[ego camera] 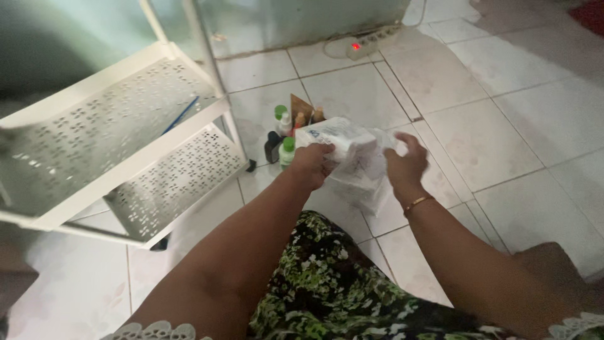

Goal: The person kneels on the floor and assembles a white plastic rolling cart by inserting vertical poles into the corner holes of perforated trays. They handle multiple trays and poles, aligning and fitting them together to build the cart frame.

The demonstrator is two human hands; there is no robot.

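My left hand (313, 165) grips the top of a white plastic bag (352, 157) while my right hand (406, 165) pinches its far side, fingers partly spread, so the bag is held just above the tiled floor (503, 145). Small bottles (284, 135), some green-capped, stand just behind it, beside the white perforated shelf rack (113, 145); the bag's contents look like paper packets, though I cannot be sure.

You are sitting on the floor (535, 126) with the packet (336, 140) lying straight ahead of your knees. Just behind the packet, bottles (284, 135) are standing on the floor. Left of the packet, the shelf rack (126, 145) is standing. Far behind the packet, a power strip (371, 41) is lying by the wall.
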